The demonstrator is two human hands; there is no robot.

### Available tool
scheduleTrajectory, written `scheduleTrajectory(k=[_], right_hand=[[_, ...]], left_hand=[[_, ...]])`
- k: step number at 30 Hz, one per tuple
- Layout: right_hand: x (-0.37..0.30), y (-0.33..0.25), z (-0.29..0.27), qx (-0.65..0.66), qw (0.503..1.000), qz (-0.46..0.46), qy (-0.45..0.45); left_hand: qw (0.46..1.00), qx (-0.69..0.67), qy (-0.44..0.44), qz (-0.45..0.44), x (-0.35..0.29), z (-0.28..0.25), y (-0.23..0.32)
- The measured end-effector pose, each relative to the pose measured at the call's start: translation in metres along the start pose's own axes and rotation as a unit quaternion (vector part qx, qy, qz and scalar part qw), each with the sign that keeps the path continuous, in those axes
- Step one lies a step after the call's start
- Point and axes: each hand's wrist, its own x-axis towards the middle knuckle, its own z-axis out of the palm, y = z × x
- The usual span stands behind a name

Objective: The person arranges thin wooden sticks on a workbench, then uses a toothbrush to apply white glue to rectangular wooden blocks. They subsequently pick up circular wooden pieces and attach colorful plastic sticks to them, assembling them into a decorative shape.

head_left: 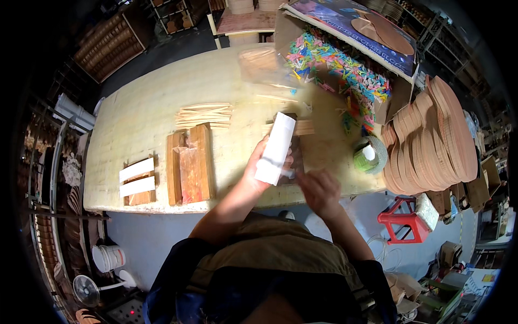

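In my left hand [259,164] is a long flat block with a white face [278,146], tilted over the table's front part, the fingers wrapped round its sides. My right hand [321,191] is closed and blurred by motion just right of the block's lower end. A small pale tip [287,174] sticks out from it toward the white face; what it belongs to cannot be made out. Beneath and behind the block lies a dark wooden piece [297,156], partly hidden. Right of my hands stands a green tub [366,157] with a roll of tape [379,154] against it.
On the left lie white-faced strips [136,170] on wood and a wooden jig [190,167]. Thin wood strips [202,115] lie behind. A box of coloured clothespins [334,59] and stacked guitar-shaped wood panels [431,140] fill the right. A red stool [402,221] stands below.
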Motion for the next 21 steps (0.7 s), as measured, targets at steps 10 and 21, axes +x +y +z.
scheduleTrajectory(k=[10, 21], right_hand=[[0.006, 0.069, 0.005, 0.150, 0.946, 0.281, 0.061], [-0.001, 0.064, -0.009, 0.198, 0.917, 0.345, 0.018]], left_hand=[[0.994, 0.065, -0.058, -0.062, -0.017, 0.008, -0.003], [0.998, 0.027, -0.019, -0.054, -0.023, 0.002, 0.006]])
